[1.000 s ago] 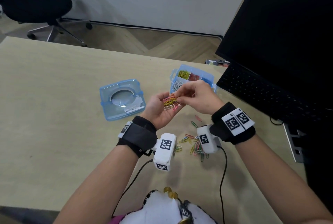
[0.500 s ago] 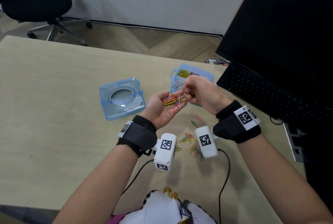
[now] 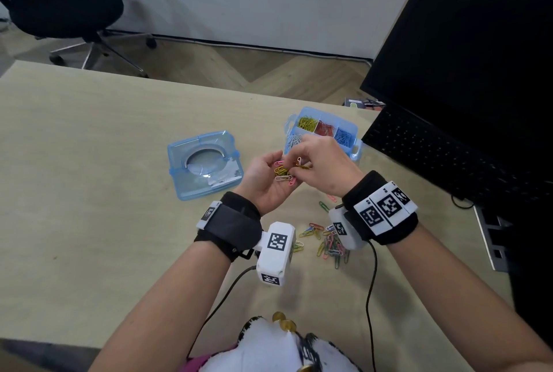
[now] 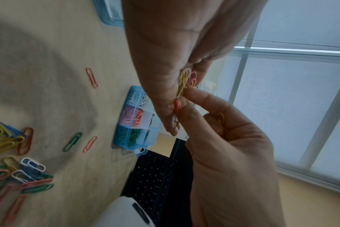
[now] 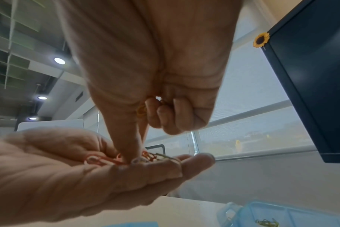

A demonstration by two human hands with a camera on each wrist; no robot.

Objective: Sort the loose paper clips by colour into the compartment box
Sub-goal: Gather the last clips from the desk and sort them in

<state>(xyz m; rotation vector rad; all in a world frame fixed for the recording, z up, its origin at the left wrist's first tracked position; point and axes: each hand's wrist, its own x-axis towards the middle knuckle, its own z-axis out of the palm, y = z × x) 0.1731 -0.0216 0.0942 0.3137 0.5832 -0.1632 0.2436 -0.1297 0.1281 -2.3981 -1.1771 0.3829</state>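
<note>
The person is holding the left hand (image 3: 266, 180) palm up above the table (image 3: 89, 177), with the fingers loosely cupped, and a small bunch of clips (image 3: 282, 172) in yellow, pink and white is lying on it. The right hand (image 3: 324, 168) is reaching down into this bunch; its thumb and first finger are pinching among the clips, and the other fingers are curled in, keeping a yellow clip (image 5: 141, 110) against the palm.

Just behind the hands, the compartment box (image 3: 356, 132) is standing open on the table. Yellow, red and blue clips are lying in the far row, each colour in its own section, and white ones are in a nearer section. The left wrist view is also showing pink, orange and green sections.

More loose clips (image 3: 329, 244) of mixed colours are lying in a pile on the table, near the wrists. The blue lid (image 3: 205, 165) is lying to the left of the box, well apart from it. A black keyboard (image 3: 449, 156) and a dark monitor (image 3: 478, 42) are standing at the right
</note>
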